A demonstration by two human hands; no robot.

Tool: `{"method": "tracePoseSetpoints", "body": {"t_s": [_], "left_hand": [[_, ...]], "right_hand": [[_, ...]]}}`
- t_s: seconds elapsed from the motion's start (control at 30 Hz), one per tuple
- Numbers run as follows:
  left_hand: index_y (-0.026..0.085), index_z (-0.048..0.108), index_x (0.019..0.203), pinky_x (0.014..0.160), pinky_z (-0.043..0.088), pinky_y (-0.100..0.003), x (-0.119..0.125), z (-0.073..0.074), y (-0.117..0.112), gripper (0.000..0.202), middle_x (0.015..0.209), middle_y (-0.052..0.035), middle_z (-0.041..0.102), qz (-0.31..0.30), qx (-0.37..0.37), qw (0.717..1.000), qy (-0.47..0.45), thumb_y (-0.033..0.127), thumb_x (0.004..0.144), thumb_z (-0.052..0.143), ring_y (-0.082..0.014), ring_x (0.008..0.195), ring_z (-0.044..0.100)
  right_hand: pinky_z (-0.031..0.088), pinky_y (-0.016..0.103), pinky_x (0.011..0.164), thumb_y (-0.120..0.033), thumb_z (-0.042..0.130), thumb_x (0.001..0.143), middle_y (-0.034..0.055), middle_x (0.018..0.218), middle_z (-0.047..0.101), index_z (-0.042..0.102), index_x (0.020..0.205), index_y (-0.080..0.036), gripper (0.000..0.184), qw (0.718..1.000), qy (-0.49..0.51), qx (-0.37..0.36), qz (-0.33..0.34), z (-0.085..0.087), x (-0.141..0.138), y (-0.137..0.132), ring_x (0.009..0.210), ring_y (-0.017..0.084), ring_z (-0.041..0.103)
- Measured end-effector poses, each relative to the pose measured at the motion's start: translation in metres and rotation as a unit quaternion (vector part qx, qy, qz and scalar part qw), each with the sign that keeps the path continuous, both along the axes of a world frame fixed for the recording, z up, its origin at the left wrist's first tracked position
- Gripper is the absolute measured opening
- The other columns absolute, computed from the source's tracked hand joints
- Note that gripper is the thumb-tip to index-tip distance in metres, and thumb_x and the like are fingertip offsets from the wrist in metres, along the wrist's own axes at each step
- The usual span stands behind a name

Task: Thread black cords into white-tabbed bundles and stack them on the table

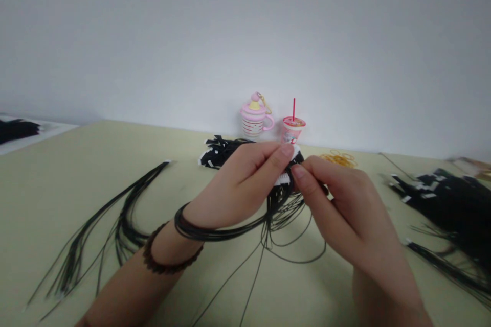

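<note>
Cables (273, 203) in hands (245, 179) (347, 204), lidded mug (252, 121), straw (294, 109) in cup (290, 136)

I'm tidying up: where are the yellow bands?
In the head view, the yellow bands lie right of the red-lidded cup, just beyond the right hand.

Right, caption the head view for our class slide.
Left hand and right hand hold black cables over a table.
</note>
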State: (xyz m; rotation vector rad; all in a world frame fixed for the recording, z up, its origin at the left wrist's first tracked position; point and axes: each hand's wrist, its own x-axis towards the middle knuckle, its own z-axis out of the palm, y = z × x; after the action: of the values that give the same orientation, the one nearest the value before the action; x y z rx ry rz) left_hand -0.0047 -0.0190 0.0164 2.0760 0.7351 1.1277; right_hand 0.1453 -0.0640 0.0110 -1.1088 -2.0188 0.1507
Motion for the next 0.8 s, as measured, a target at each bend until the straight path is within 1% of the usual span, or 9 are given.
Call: {"method": "tracePoseSetpoints", "body": {"t_s": [0.1,0.2,0.3,0.37,0.43,0.5,0.63,0.7,0.8], "left_hand": [[0.017,0.045,0.061,0.051,0.032,-0.019,-0.003,0.001,0.003,0.034,0.060,0.0043,0.041,0.011,-0.024,1.000,-0.006,0.032,0.092,0.040,-0.0073,0.056,0.038],[0.016,0.049,0.060,0.050,0.033,-0.019,-0.007,0.003,0.005,0.035,0.057,0.0036,0.044,0.063,-0.046,0.996,-0.045,0.034,0.089,0.044,-0.0080,0.054,0.040],[0.016,0.052,0.058,0.045,0.031,-0.019,-0.009,0.000,0.010,0.038,0.053,0.0027,0.045,0.101,-0.085,0.984,-0.116,0.036,0.088,0.043,-0.0075,0.048,0.039],[0.016,0.053,0.058,0.041,0.030,-0.018,-0.007,-0.004,0.015,0.038,0.051,0.0028,0.046,0.106,-0.117,0.974,-0.166,0.037,0.088,0.043,-0.0066,0.044,0.038],[0.017,0.051,0.057,0.038,0.029,-0.018,-0.001,-0.007,0.021,0.036,0.050,0.0032,0.046,0.110,-0.148,0.958,-0.220,0.037,0.087,0.046,-0.0060,0.041,0.039],[0.018,0.049,0.056,0.035,0.029,-0.017,0.004,-0.008,0.025,0.034,0.048,0.0040,0.046,0.117,-0.188,0.936,-0.273,0.034,0.086,0.049,-0.0059,0.038,0.040],[0.017,0.050,0.059,0.032,0.031,-0.016,0.007,0.001,0.025,0.032,0.044,0.0044,0.046,0.105,-0.288,0.885,-0.351,0.031,0.088,0.046,-0.0057,0.034,0.041],[0.016,0.051,0.061,0.033,0.033,-0.015,0.005,0.006,0.022,0.032,0.044,0.0038,0.048,0.088,-0.330,0.863,-0.372,0.030,0.089,0.043,-0.0058,0.034,0.044],[0.015,0.050,0.062,0.032,0.033,-0.014,0.002,0.010,0.022,0.033,0.044,0.0031,0.049,0.084,-0.372,0.844,-0.377,0.029,0.090,0.042,-0.0053,0.033,0.044]], "right_hand": [[0.027,0.022,0.047,-0.021,0.048,0.090,-0.0060,0.055,0.038,0.045,0.065,-0.017,0.026,1.000,0.015,0.013,-0.002,0.000,0.002,0.004,0.050,0.005,0.034],[0.037,0.023,0.056,-0.020,0.056,0.085,-0.0028,0.068,0.052,0.056,0.083,-0.018,0.003,0.994,0.052,0.077,-0.049,0.002,0.003,0.000,0.061,0.008,0.047],[0.043,0.029,0.067,-0.016,0.064,0.078,0.0020,0.088,0.057,0.055,0.096,-0.021,0.021,0.980,0.104,0.133,-0.102,0.005,0.000,-0.016,0.076,0.013,0.053],[0.043,0.029,0.066,-0.012,0.063,0.077,0.0023,0.089,0.057,0.055,0.091,-0.023,0.020,0.971,0.152,0.144,-0.114,0.006,-0.005,-0.030,0.079,0.014,0.054],[0.044,0.028,0.063,-0.007,0.061,0.077,0.0014,0.088,0.058,0.057,0.084,-0.025,0.020,0.974,0.172,0.126,-0.080,0.006,-0.010,-0.040,0.078,0.014,0.056],[0.045,0.025,0.061,-0.004,0.059,0.077,0.0001,0.089,0.058,0.059,0.080,-0.025,0.021,0.988,0.137,0.068,0.001,0.003,-0.014,-0.042,0.077,0.012,0.057],[0.047,0.021,0.075,-0.005,0.056,0.079,-0.0012,0.092,0.061,0.061,0.083,-0.021,0.018,0.987,0.029,-0.035,0.157,-0.006,-0.013,-0.017,0.084,0.010,0.058],[0.046,0.022,0.078,-0.009,0.057,0.080,-0.0003,0.090,0.061,0.061,0.084,-0.018,0.011,0.984,0.008,-0.057,0.168,-0.010,-0.011,-0.003,0.085,0.010,0.058],[0.045,0.023,0.076,-0.015,0.059,0.081,0.0005,0.089,0.063,0.063,0.085,-0.017,0.007,0.989,-0.002,-0.067,0.133,-0.013,-0.008,0.006,0.085,0.011,0.058]]}}
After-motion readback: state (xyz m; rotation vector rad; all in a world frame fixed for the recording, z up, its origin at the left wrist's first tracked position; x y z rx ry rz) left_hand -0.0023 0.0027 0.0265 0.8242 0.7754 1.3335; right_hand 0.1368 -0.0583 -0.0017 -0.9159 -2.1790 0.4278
